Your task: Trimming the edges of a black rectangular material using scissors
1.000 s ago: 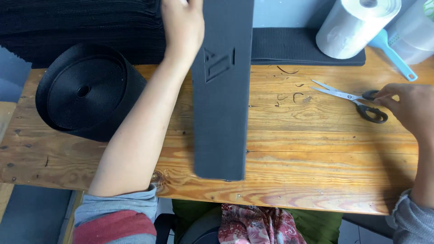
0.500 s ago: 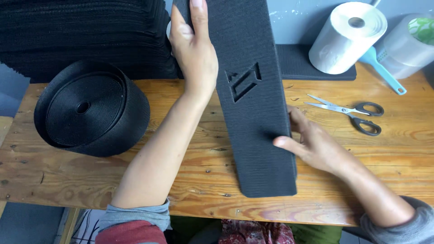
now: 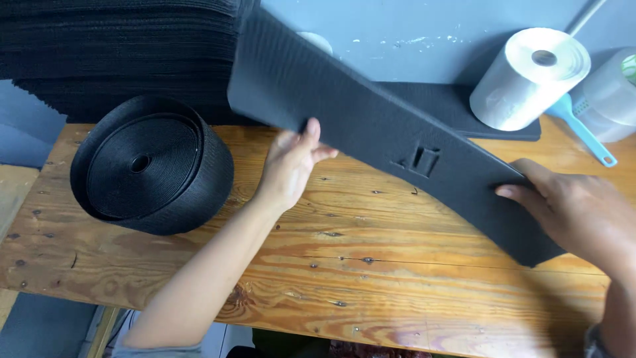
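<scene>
Above the worktop (image 3: 371, 265), I am holding the black panel (image 3: 371, 126) tilted, left hand (image 3: 291, 166) pinching its lower edge, right hand (image 3: 573, 212) gripping the near end; keeping both grips level prevents sagging.

Left on table: the big black roll of woven strap (image 3: 152, 174) sits on the long wooden table (image 3: 344, 285).
Behind roll: the tall stack of black fabric sheets (image 3: 112, 53).
Middle: the long black fabric panel (image 3: 371, 126) slants across, left hand (image 3: 291, 162) under it, right hand (image 3: 576, 212) at its right end.
Back right: the white paper roll (image 3: 530, 76), with the blue plastic scoop (image 3: 583, 129) to its right.
</scene>
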